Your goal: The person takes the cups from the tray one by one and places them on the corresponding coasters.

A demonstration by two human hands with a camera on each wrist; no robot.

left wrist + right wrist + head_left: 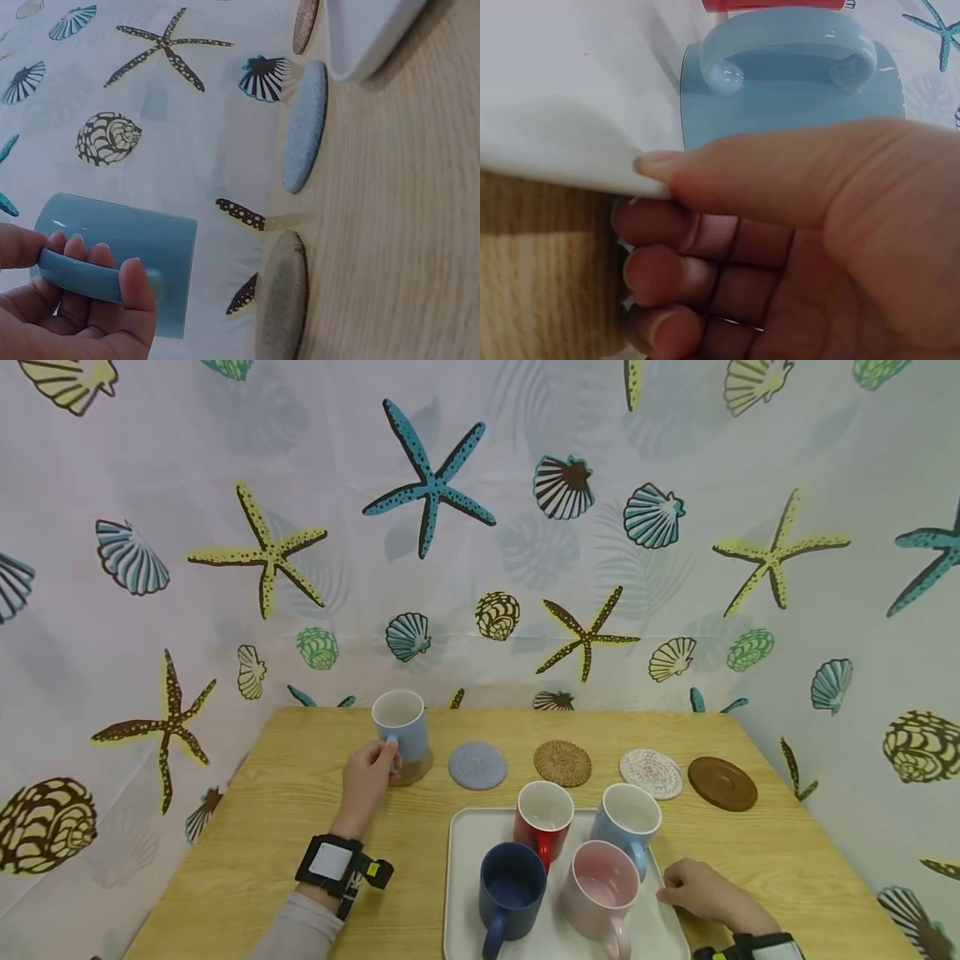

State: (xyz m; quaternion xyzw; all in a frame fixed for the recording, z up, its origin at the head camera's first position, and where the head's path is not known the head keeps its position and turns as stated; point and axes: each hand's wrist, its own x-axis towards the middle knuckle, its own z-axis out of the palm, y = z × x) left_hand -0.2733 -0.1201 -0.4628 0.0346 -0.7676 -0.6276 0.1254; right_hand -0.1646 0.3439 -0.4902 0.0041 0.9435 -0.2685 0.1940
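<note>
My left hand [368, 768] grips the handle of a light blue mug [402, 727], fingers curled round it. In the left wrist view that mug [127, 232] is apart from a round grey-brown coaster [281, 300], with a gap between them; from the head view it overlaps the coaster. My right hand [705, 891] pinches the right rim of a white tray [460, 877], thumb on top and fingers curled underneath, as the right wrist view shows. On the tray stand a red mug [534, 827], a second light blue mug [618, 827], a navy mug [510, 893] and a pink mug [592, 902].
Right of the held mug, a row of coasters runs along the back of the wooden table [300, 793]: grey-blue [477, 766], woven brown [562, 763], speckled white [651, 773] and dark brown wood [722, 783]. A cloth with starfish and shells [465, 568] hangs behind.
</note>
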